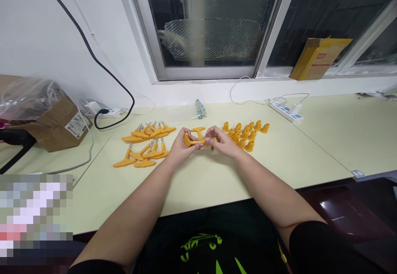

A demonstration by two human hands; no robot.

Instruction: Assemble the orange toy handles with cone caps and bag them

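Observation:
My left hand (182, 148) is wrapped round the T-shaped end of a yellow corkscrew handle (187, 140), held level above the table. At its other end, the fingers of my right hand (221, 141) are closed on a yellow part that they largely cover; its shape is hard to tell. Just behind my hands lies another yellow T-shaped piece (197, 131). To the left are two groups of yellow T-handles with metal spirals (154, 153). Several yellow ribbed cone-shaped caps (245, 134) stand to the right of my right hand.
An open cardboard box (70, 121) with plastic wrap sits at the left. A black cable (89, 51) hangs down to a power strip (111, 112). Another power strip (285, 111) lies at the back right. A clear plastic bag (181, 113) lies behind the yellow pieces.

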